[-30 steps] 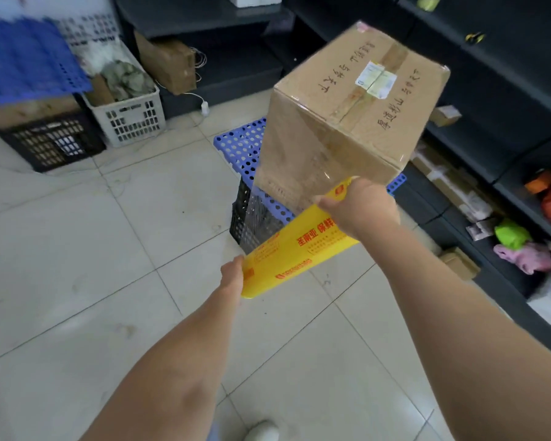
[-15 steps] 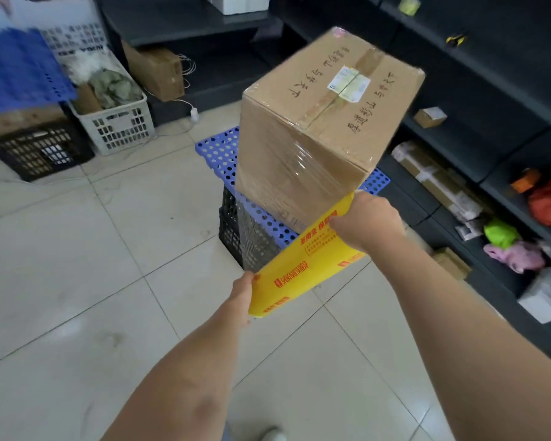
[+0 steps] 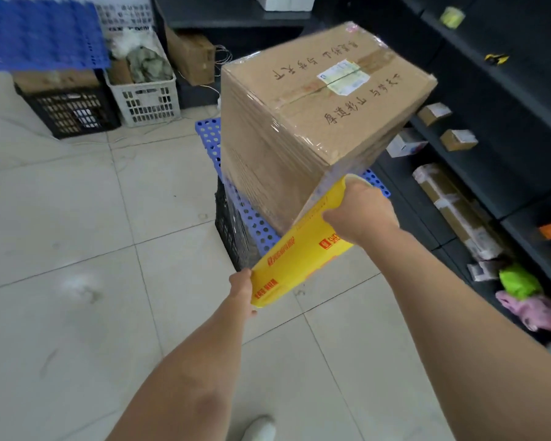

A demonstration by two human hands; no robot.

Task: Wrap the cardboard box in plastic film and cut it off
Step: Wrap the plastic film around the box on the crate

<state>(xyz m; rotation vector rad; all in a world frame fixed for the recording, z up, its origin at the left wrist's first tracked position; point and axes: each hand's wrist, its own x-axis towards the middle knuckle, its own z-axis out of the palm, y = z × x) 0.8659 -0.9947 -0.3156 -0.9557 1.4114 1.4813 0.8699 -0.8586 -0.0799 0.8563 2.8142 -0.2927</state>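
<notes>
Yellow, long and of cardboard, the film carton (image 3: 293, 259) lies just in front of the brown taped cardboard box (image 3: 315, 122). Your left hand (image 3: 242, 291) clasps its near end, fingers hidden. Your right hand (image 3: 360, 214) curls round its far end, at the box's lower corner. Clear plastic film (image 3: 333, 181) clings to the box, which rests on a blue perforated plastic board (image 3: 255, 224).

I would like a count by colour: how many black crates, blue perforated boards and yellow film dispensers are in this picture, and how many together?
Black crates: 2
Blue boards: 2
Yellow film dispenser: 1
Total: 5
</notes>
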